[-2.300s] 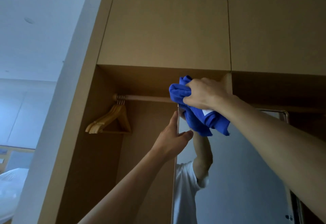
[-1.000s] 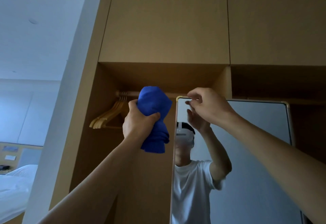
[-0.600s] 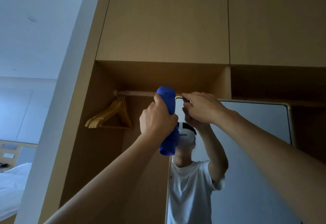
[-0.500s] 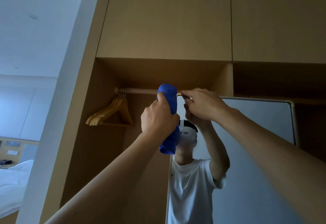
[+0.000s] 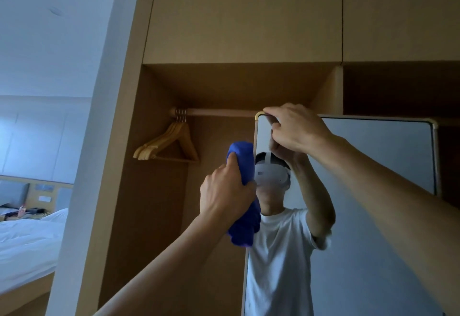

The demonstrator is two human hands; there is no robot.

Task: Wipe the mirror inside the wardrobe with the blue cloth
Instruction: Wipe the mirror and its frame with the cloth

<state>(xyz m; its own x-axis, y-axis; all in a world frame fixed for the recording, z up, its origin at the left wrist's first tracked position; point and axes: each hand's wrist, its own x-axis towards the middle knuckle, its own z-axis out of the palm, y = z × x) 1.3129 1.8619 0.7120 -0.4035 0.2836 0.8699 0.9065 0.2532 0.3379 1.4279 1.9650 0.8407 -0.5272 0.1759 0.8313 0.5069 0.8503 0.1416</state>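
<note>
Dim overall. Cool bluish daylight from left brightens ceiling and bed. Inside of wardrobe in deep brown shadow, right side darkest. Surface of mirror flat grey. Verticals lean and bend toward edges. Detail soft, slightly grainy.

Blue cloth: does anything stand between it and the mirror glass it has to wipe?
Nothing visible does. The left hand grips the blue cloth at the left edge of the mirror, and the glass beside it is bare. The right hand holds the frame's top left corner, above the cloth, not in its way.
</note>
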